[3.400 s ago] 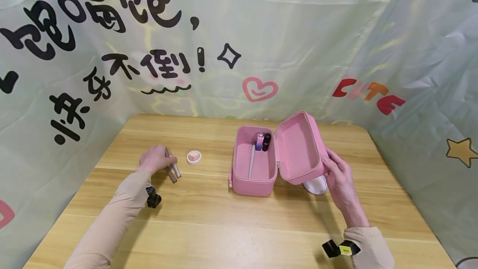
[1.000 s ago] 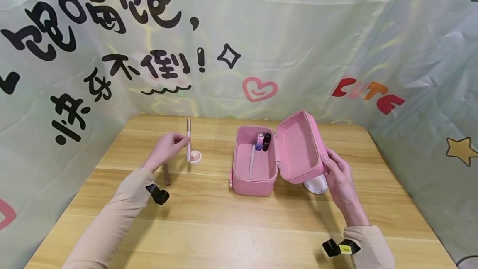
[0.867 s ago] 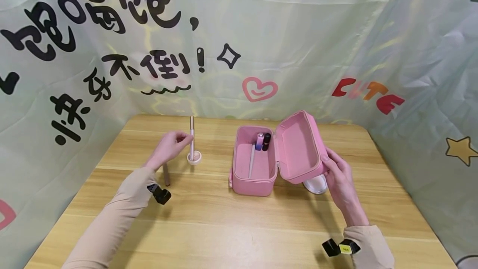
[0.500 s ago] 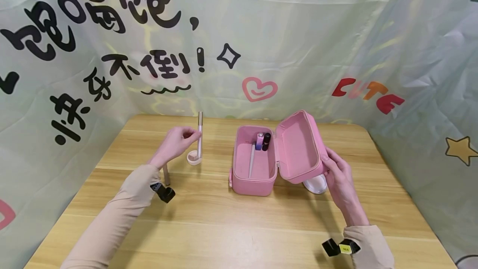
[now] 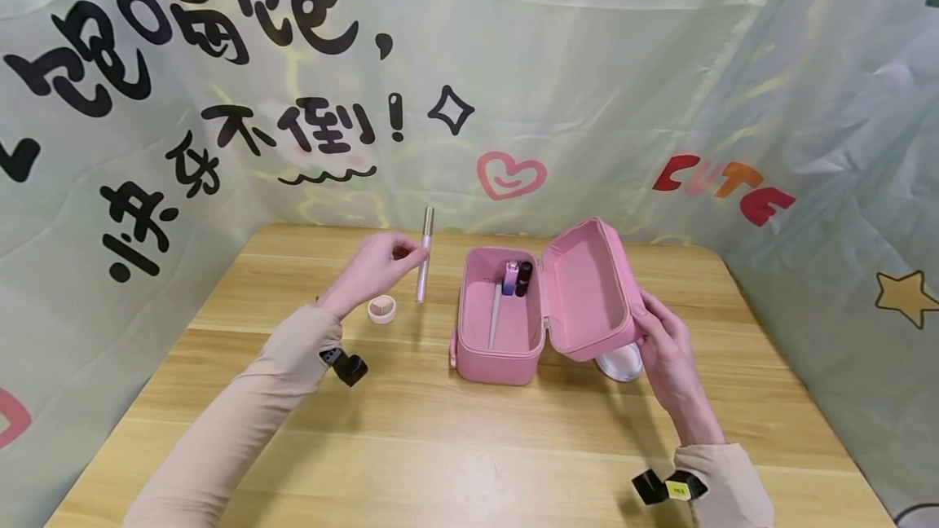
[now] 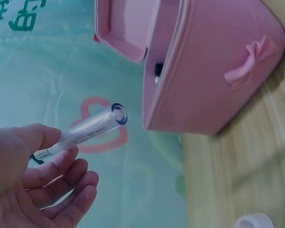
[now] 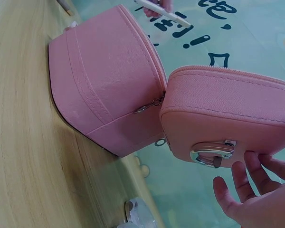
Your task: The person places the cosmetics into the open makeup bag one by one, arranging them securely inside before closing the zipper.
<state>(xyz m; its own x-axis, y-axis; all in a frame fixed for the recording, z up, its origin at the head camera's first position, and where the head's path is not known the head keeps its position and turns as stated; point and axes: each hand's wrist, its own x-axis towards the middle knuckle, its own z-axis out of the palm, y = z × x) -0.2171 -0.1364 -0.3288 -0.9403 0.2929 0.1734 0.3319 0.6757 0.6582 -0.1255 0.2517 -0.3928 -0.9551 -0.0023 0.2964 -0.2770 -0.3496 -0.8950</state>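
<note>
My left hand (image 5: 381,263) pinches a slim clear cosmetic tube (image 5: 425,255) with a shiny metallic top between thumb and forefinger. It hangs nearly upright above the table, just left of the pink makeup case (image 5: 499,367). Printed lettering shows on the tube in the left wrist view. My right hand (image 5: 666,353) holds the outer edge of the case's lid (image 5: 590,288), which leans open to the right. Inside the case are a purple-and-pink lipstick (image 5: 509,277), a black tube (image 5: 523,279) and a thin white stick (image 5: 495,320).
A small round white pot (image 5: 381,310) with pinkish contents sits left of the case. Under the lid, a round clear-looking item (image 5: 621,363) lies partly hidden on the wooden table (image 5: 455,446). A printed cloth (image 5: 587,88) hangs behind the table.
My left hand has picked up the clear tube from the left and carried it rightward past the white pot. The brown stick left behind is now mostly hidden by my forearm. My right hand stays put.
</note>
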